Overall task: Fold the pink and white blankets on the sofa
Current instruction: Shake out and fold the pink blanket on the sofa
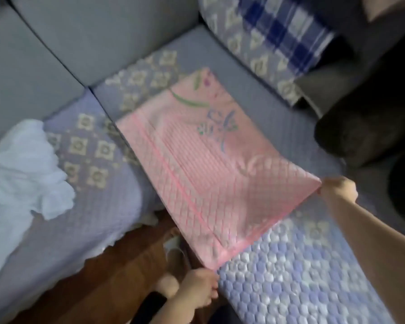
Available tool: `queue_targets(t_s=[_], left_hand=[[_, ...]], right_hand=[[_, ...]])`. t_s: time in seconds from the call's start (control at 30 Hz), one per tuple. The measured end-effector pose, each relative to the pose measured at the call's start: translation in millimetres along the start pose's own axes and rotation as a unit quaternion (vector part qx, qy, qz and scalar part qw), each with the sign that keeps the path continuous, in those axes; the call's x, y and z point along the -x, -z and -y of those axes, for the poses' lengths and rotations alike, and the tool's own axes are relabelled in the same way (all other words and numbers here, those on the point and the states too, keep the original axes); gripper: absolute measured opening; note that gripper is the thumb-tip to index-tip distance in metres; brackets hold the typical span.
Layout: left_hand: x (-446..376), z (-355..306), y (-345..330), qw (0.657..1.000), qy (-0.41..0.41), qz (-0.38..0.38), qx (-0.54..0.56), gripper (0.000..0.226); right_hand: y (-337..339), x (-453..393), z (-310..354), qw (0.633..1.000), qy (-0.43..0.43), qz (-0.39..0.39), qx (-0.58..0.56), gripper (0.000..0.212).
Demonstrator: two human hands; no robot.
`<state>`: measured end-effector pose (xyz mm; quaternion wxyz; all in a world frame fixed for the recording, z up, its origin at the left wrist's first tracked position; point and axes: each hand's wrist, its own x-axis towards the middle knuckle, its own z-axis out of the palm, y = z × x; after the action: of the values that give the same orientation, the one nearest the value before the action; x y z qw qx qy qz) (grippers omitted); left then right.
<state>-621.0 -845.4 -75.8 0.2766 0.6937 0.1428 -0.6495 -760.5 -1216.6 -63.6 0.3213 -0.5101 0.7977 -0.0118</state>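
1. Head view, far left of the frame: the white blanket lies crumpled in a heap on the sofa seat, on its lilac quilted cover with cream flower squares. Nothing of mine touches it.
2. Upper left and top centre: the grey back cushions of the sofa rise behind the seat.
3. Bottom centre-left: brown wooden floor shows in front of the sofa, and a light slipper lies on it near the seat edge.
4. Bottom centre: my left hand has its fingers curled, pinching the near lower corner of the pink blanket.
5. Centre of the frame: the pink blanket is spread flat in a folded rectangle on the seat, with its near end lifted between my hands. It has a quilted diamond pattern, stripes, and a green and blue flower print.
6. Right of centre: my right hand grips the other near corner, fingers closed on the fabric, and the edge is pulled taut between the two hands.
7. Upper right: a blue and white checked cloth lies on the patterned armrest cover.
8. Far right: something dark, too blurred to identify.
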Motion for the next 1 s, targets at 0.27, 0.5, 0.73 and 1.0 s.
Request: queue_targets(t_s=[0.27,0.5,0.73,1.0], left_hand=[[-52.9,14.6,28.1,0.940,-0.089,-0.080,-0.319,0.022],[-78.4,-97.1,75.5,0.835,-0.254,-0.143,-0.465,0.039],[-142.5,-269.2,107.5,0.666,-0.419,-0.142,-0.600,0.060],[-252.4,-587.0,113.4,0.510,-0.532,-0.292,-0.610,0.058]], right_hand=[[-100.3,-5.4,-105.5,0.963,-0.174,0.129,-0.161,0.028],[-126.6,-30.1,-61.8,0.906,-0.239,0.053,-0.344,0.032],[-126.2,-34.5,-50.9,0.933,-0.232,-0.152,-0.231,0.031],[-245.7,-14.2,113.9,0.950,0.209,-0.232,0.023,0.057]])
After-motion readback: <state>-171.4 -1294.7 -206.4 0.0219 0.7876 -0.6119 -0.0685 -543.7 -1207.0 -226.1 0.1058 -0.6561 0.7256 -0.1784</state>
